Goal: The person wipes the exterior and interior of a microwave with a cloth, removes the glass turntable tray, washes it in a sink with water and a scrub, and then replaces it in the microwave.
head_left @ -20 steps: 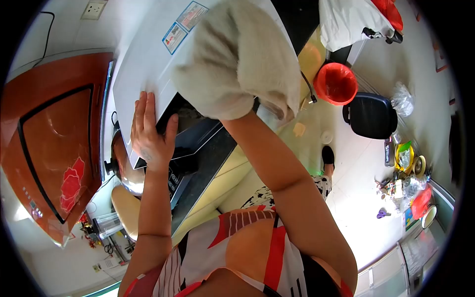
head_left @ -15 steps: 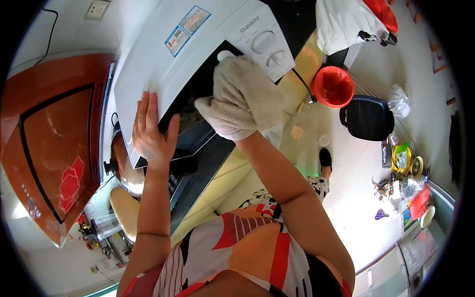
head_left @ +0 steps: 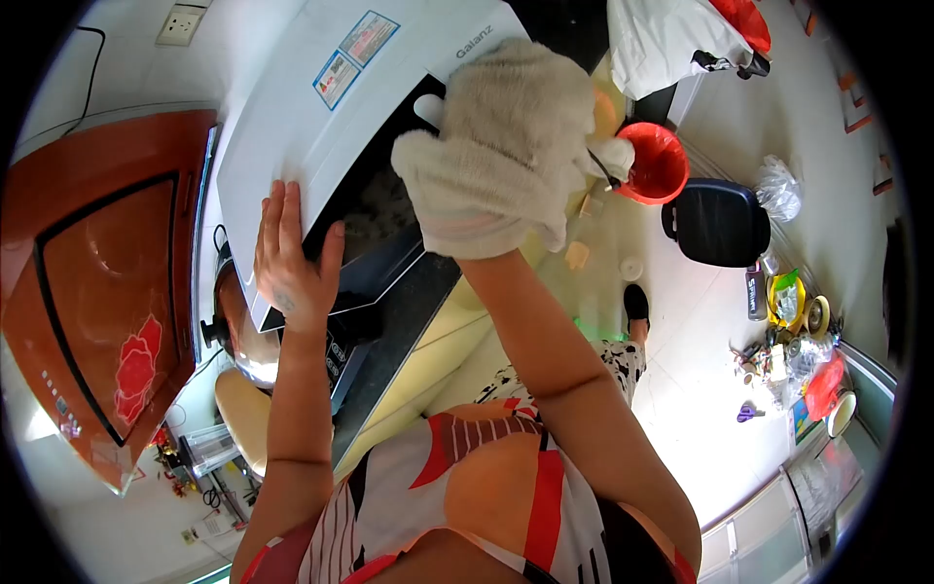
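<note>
A white Galanz microwave oven (head_left: 282, 107) with a dark door window (head_left: 375, 200) sits below me. My left hand (head_left: 292, 258) lies flat against its white casing beside the window, fingers stretched out and thumb apart. A fluffy beige towel (head_left: 501, 146) covers my right hand and hangs in folds around the wrist. It lies over the control panel, hiding the dials and part of the door. Inside the towel my fingers are hidden, but it bulges around them and goes along with the hand. The white door handle (head_left: 428, 110) shows at the towel's left edge.
A red bin (head_left: 657, 164) and a black lidded container (head_left: 720, 224) stand on the floor to the right. White and red bags (head_left: 657, 44) are above them. Several loose items lie at the right wall. A metal pot (head_left: 243, 321) and a reddish-brown cabinet (head_left: 107, 273) are at left.
My right hand with the towel has moved up and spread over the dial panel, which showed before. My left hand stays flat on the microwave. The view has shifted slightly.
</note>
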A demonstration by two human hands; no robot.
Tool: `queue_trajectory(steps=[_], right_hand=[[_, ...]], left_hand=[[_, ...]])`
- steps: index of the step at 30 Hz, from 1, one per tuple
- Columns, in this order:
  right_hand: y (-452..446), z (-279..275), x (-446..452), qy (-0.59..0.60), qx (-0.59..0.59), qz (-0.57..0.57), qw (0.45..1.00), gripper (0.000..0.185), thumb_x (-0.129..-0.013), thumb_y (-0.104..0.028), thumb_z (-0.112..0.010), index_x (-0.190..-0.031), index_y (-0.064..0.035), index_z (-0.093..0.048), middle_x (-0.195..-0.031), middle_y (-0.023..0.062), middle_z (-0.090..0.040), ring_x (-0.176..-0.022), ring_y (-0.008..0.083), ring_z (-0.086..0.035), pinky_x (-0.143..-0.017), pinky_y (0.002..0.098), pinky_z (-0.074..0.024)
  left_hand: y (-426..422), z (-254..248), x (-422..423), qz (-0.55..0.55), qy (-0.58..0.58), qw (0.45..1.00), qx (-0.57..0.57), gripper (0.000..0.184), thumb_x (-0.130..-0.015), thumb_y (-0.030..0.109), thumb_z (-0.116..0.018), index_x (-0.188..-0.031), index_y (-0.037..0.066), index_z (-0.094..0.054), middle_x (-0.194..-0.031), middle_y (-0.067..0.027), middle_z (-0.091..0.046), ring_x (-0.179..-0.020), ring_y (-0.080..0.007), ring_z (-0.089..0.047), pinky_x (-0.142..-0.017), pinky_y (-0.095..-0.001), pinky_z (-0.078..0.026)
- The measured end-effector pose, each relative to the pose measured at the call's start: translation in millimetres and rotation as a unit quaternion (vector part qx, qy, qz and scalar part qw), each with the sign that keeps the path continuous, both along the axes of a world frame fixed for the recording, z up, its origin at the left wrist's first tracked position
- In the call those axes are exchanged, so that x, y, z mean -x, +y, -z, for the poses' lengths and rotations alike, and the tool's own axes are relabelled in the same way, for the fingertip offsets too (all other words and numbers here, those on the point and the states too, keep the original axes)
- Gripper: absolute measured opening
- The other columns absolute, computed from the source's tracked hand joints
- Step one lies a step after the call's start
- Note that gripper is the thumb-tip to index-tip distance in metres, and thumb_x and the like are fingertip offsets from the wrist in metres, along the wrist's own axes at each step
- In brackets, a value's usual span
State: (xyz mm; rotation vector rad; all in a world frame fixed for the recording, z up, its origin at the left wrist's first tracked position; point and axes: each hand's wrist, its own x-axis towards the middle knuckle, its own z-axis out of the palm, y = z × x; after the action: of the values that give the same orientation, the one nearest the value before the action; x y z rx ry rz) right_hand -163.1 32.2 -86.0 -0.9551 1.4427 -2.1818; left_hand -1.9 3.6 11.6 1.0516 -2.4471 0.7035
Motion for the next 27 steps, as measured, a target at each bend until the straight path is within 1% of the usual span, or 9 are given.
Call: queue_trajectory(steps=[3,5,7,12,17,23,25,26,27], right_hand=[[-0.8,0.6,4.4,0.041,-0.042,0.004,0.998,0.044,-0.075,-0.02,-0.063,-0.115,-0.008,-0.051,-0.107,0.0031,-0.06,-0.104,0.017,-0.054,-0.087,0.0282,-0.0419],[-1.4,4.3,4.6,0.171,-0.095,0.059,0.979,0.041,-0.076,-0.022,-0.063,-0.114,-0.0082,-0.052,-0.108,0.0029,-0.059,-0.106,0.0167,-0.053,-0.088,0.0288,-0.041],[-14.9,16.9,1.7,0.366,-0.129,0.151,0.909,0.039,-0.078,-0.024,-0.061,-0.113,-0.0082,-0.054,-0.11,0.0025,-0.058,-0.109,0.0159,-0.051,-0.09,0.0287,-0.0395],[-0.6,-6.0,-1.0,0.173,-0.075,0.135,0.973,0.05,-0.084,-0.028,-0.056,-0.126,-0.0049,-0.04,-0.118,0.0069,-0.051,-0.107,0.0173,-0.051,-0.091,0.0305,-0.0405],[-29.7,-8.8,28.6,0.409,-0.219,0.024,0.886,0.041,-0.076,-0.026,-0.062,-0.109,-0.0048,-0.053,-0.11,0.0084,-0.057,-0.096,0.0194,-0.056,-0.082,0.0298,-0.0447],[24.9,-86.5,138.5,0.587,-0.207,-0.324,0.712,0.022,-0.074,-0.025,-0.059,-0.086,-0.0073,-0.061,-0.089,0.0114,-0.063,-0.083,0.028,-0.06,-0.071,0.0365,-0.0478],[28.0,-89.9,131.0,0.519,-0.369,-0.264,0.724,0.019,-0.073,-0.025,-0.06,-0.083,-0.009,-0.062,-0.083,0.0105,-0.062,-0.078,0.0268,-0.061,-0.067,0.0346,-0.0473],[21.6,-78.0,103.3,0.405,-0.522,-0.13,0.739,0.019,-0.073,-0.025,-0.062,-0.085,-0.0102,-0.062,-0.08,0.0091,-0.06,-0.076,0.0238,-0.06,-0.064,0.0312,-0.0463],[17.0,-59.5,93.8,0.319,-0.562,-0.052,0.761,0.018,-0.073,-0.024,-0.062,-0.083,-0.0086,-0.061,-0.079,0.0091,-0.06,-0.074,0.0234,-0.06,-0.063,0.0304,-0.0467]], left_hand=[[-1.9,-0.1,-0.9,0.009,-0.005,1.0,0.011,0.054,-0.073,0.027,-0.069,-0.121,0.006,-0.054,-0.122,-0.015,-0.055,-0.11,-0.0358,-0.054,-0.088,-0.0395,-0.047],[-1.9,0.7,-1.1,0.009,-0.002,1.0,0.009,0.054,-0.073,0.027,-0.069,-0.121,0.006,-0.054,-0.122,-0.015,-0.055,-0.11,-0.0358,-0.054,-0.088,-0.0397,-0.046],[-1.6,1.2,-0.9,0.006,-0.002,1.0,0.007,0.054,-0.073,0.027,-0.069,-0.121,0.006,-0.054,-0.122,-0.015,-0.055,-0.11,-0.0359,-0.054,-0.088,-0.0398,-0.046],[-1.4,1.8,0.6,0.007,-0.001,1.0,0.012,0.054,-0.073,0.026,-0.068,-0.121,0.006,-0.054,-0.122,-0.0152,-0.055,-0.11,-0.0362,-0.054,-0.087,-0.0397,-0.046],[-2.0,1.5,-0.5,0.008,-0.004,1.0,0.009,0.054,-0.074,0.027,-0.068,-0.121,0.007,-0.054,-0.123,-0.0152,-0.055,-0.11,-0.036,-0.054,-0.088,-0.0391,-0.046],[0.5,0.7,1.5,-0.004,-0.001,1.0,0.009,0.053,-0.074,0.028,-0.068,-0.121,0.007,-0.055,-0.122,-0.0152,-0.055,-0.111,-0.0355,-0.054,-0.087,-0.0392,-0.046],[0.0,-0.8,2.9,-0.006,-0.004,1.0,0.012,0.053,-0.074,0.028,-0.068,-0.12,0.007,-0.055,-0.122,-0.0152,-0.055,-0.111,-0.0354,-0.054,-0.087,-0.0391,-0.046],[0.5,-0.8,2.6,-0.008,-0.009,1.0,0.015,0.053,-0.074,0.028,-0.068,-0.12,0.007,-0.055,-0.122,-0.0152,-0.055,-0.111,-0.0355,-0.054,-0.087,-0.039,-0.046],[0.9,-0.3,2.4,-0.008,-0.014,1.0,0.018,0.053,-0.074,0.028,-0.068,-0.12,0.007,-0.055,-0.122,-0.0152,-0.055,-0.111,-0.0355,-0.054,-0.087,-0.0389,-0.047]])
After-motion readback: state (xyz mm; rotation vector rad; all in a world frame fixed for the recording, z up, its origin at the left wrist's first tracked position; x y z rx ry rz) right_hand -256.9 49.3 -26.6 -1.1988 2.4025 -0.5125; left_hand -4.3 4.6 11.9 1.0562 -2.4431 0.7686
